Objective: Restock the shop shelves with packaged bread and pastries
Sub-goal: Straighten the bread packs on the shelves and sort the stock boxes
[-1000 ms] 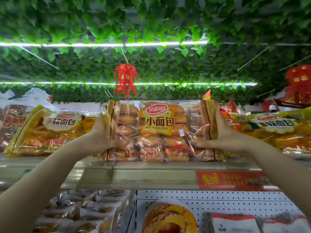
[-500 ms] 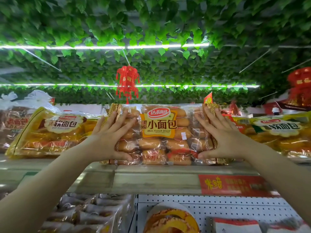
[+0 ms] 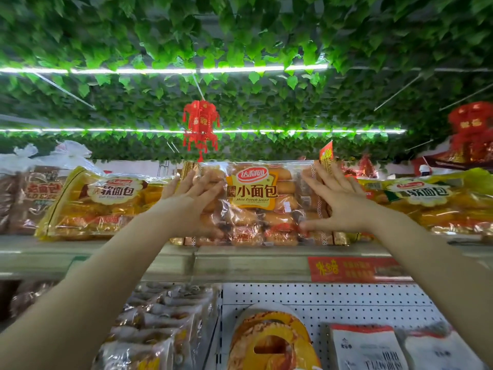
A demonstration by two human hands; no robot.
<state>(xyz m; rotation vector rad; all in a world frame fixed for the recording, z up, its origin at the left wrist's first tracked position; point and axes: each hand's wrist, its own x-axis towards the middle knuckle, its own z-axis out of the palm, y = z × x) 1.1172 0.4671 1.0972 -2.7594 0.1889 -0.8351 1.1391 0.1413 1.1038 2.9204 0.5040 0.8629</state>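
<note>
The left hand (image 3: 186, 206) and the right hand (image 3: 340, 206) press flat against the front of the Mini French bread pack (image 3: 253, 220). Their fingers are straight and spread, curled round nothing. The pack's yellow label (image 3: 252, 192) shows between the two palms. The pack stands on the top shelf (image 3: 240, 260), directly under the hands. A yellow soft-bread pack (image 3: 101, 204) lies just outside the left hand, and another soft-bread pack (image 3: 432, 201) just outside the right.
</note>
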